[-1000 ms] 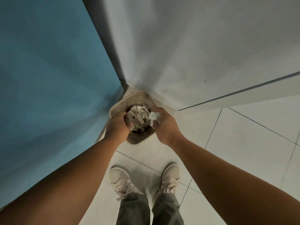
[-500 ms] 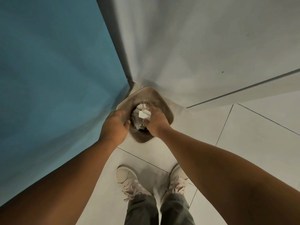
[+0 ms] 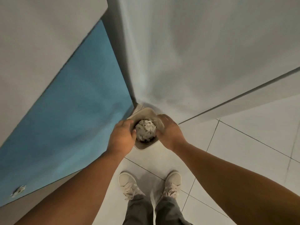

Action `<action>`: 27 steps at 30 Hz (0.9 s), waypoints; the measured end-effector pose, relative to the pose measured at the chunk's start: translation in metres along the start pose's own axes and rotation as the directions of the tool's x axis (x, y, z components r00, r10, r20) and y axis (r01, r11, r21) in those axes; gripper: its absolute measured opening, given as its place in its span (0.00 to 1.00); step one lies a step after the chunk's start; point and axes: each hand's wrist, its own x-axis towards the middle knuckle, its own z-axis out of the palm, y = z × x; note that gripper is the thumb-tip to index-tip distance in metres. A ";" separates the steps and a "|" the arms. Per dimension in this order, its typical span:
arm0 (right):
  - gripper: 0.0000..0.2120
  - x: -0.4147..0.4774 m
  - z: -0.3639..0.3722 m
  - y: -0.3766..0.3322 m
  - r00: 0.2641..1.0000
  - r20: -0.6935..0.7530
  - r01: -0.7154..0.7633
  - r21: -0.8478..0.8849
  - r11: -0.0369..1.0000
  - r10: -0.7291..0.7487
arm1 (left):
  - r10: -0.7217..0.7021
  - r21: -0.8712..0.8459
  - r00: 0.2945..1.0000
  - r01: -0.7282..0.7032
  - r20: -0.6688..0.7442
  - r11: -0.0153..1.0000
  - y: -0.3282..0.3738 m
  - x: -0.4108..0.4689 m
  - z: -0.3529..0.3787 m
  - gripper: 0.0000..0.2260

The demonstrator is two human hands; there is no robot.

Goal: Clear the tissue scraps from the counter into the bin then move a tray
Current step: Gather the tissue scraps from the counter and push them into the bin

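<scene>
A small beige bin (image 3: 145, 145) stands on the floor in the corner between a blue panel and a white wall. Crumpled white tissue scraps (image 3: 145, 130) fill its round opening. My left hand (image 3: 122, 136) is at the bin's left edge, its fingers curled over the rim of the opening. On the right edge rests my right hand (image 3: 168, 132), fingers relaxed, with no tissue visible in it. A small whitish scrap (image 3: 18, 191) lies on the grey surface at the lower left. No tray is in view.
The blue panel (image 3: 73, 120) rises close on the left and the white wall (image 3: 194, 54) stands behind the bin. My two shoes (image 3: 128, 185) are on the white tiled floor (image 3: 243, 156), which stretches out to the right.
My right hand pushed a white tissue piece into the bin's opening and has drawn back to the right rim without it. The left hand stays at the left rim.
</scene>
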 end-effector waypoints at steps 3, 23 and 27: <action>0.24 -0.032 -0.041 -0.035 0.992 -0.094 0.090 0.039 0.995 -0.086 | 0.054 -0.028 0.996 -0.056 -0.075 0.998 0.040 -0.019 -0.045 0.14; 0.23 -0.182 -0.256 -0.247 0.778 -0.278 0.582 -0.016 0.813 -0.563 | 0.151 0.033 0.769 -0.167 -0.621 0.985 0.180 -0.181 -0.329 0.18; 0.22 -0.179 -0.254 -0.283 0.741 -0.221 0.642 -0.044 0.765 -0.635 | 0.090 0.020 0.753 -0.101 -0.651 0.995 0.162 -0.191 -0.358 0.19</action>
